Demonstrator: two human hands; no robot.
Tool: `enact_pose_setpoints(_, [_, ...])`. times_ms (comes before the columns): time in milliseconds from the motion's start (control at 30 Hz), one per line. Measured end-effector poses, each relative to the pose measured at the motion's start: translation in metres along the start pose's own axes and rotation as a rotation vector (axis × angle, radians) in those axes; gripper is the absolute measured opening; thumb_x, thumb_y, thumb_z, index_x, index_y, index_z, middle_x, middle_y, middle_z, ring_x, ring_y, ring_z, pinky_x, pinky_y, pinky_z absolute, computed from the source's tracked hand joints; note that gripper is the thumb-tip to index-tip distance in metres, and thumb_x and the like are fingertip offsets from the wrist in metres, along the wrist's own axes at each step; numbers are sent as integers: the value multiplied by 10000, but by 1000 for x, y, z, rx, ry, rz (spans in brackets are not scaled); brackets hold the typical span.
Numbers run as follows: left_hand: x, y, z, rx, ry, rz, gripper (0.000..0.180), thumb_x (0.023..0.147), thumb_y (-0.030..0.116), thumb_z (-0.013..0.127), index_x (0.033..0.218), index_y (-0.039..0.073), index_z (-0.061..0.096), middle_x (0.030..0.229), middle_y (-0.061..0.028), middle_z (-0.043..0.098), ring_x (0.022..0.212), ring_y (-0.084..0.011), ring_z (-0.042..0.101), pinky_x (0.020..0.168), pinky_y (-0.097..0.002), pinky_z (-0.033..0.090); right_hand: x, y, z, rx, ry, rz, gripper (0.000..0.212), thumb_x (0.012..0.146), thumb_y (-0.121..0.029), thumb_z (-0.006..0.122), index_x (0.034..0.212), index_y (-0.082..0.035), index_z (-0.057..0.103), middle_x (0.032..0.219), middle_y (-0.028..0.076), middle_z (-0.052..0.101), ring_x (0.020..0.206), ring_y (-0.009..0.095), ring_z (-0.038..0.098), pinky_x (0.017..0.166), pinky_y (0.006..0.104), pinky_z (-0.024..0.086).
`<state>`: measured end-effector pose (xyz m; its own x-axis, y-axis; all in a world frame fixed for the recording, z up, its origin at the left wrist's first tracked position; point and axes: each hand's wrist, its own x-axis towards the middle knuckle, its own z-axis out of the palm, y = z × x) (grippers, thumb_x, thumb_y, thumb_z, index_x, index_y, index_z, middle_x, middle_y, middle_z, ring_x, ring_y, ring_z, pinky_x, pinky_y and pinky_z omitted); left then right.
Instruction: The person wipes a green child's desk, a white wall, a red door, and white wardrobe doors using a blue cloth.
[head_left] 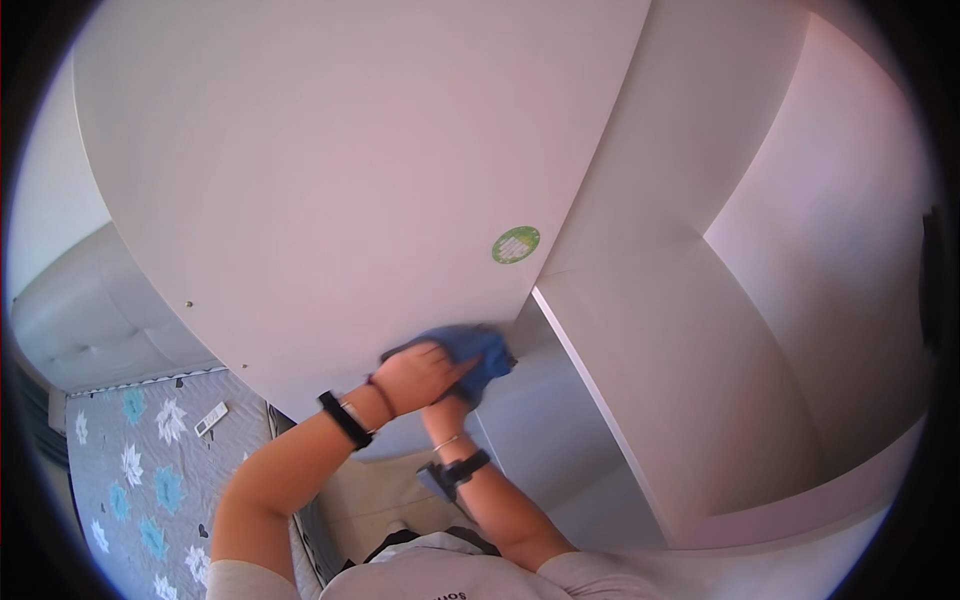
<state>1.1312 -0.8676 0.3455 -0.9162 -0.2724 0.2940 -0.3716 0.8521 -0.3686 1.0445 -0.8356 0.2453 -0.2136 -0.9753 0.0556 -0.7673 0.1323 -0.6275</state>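
A crumpled blue cloth (484, 345) lies against the lower edge of a large white panel (350, 150), near the panel's corner. My left hand (412, 378) grips the cloth from the left, its fingers bent over it and a little blurred. Just below, my right hand (446, 412) meets the cloth's underside and overlaps the left hand; most of its fingers are hidden by the cloth and the left hand. A black band circles my left wrist, and a dark watch-like band my right.
A round green sticker (516, 245) is on the panel. Pale cabinet shelving (660, 360) stands to the right, with a grey surface (560, 430) beside it. At left is a bed (145, 470) with a flowered cover, a padded headboard (110, 315) and a white remote (211, 419).
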Motion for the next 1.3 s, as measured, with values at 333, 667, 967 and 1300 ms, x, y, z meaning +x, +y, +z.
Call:
enact_pose_setpoints(333, [0,12,17,-146,-35,-79,474,772,137,498,1246,153,507,814,-6,607,814,-136,578,715,-237,449,16,50,53,28,242,-230,579,857,-273,506,1352,-64,292,1291,172,446,1212,321,402,998,428,318])
enact_pose_setpoints(667, [-28,-19,-22,-84,34,-189,550,766,106,480,1309,183,448,957,-100,647,829,-207,639,731,-274,492,21,-3,22,908,283,-423,475,914,-198,470,1327,-31,304,1307,103,405,1195,218,401,1024,352,311])
enact_pose_setpoints(967, [-92,-19,-15,-431,349,-398,318,719,121,583,1033,98,630,1058,-90,604,945,-276,586,809,-386,465,6,-27,34,470,238,-554,557,799,-302,610,1254,-45,416,1305,177,401,1221,312,371,1051,416,258])
enact_pose_setpoints(1300, [-151,-74,-55,373,582,-688,445,742,271,593,1148,92,551,1183,-158,515,1160,-362,423,954,-543,268,13,-169,-32,50,537,-1112,441,786,-128,565,1205,-7,501,1316,206,416,1267,417,306,1045,479,260])
